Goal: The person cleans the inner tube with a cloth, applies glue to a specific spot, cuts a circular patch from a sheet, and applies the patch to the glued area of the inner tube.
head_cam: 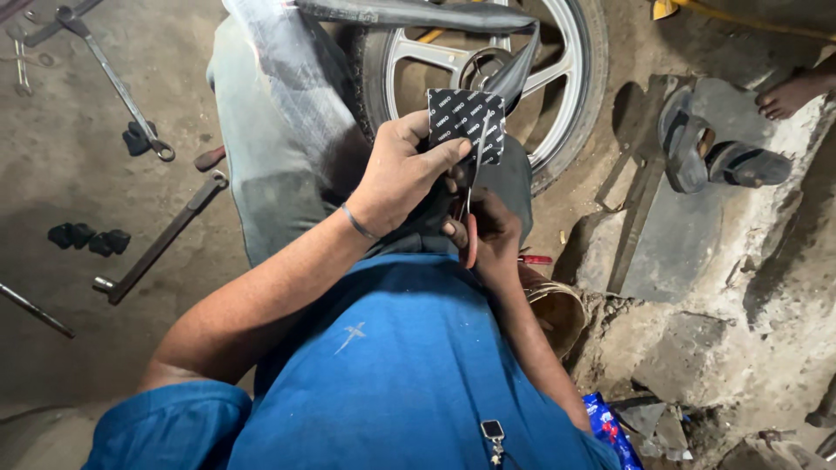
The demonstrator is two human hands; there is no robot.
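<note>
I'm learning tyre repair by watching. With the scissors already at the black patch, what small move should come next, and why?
Probably close the scissors to cut on. The left hand pinches the black patch taut, the right hand works the red handles, and the blade already lies against the patch's lower edge.

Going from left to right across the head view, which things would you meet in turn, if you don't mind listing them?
Small black pieces on the floor → long metal wrench → left hand → black patch sheet → pair of sandals

Matt black rubber patch (467, 124), shiny metal wheel (557, 78), rough concrete floor (70, 157)
</note>
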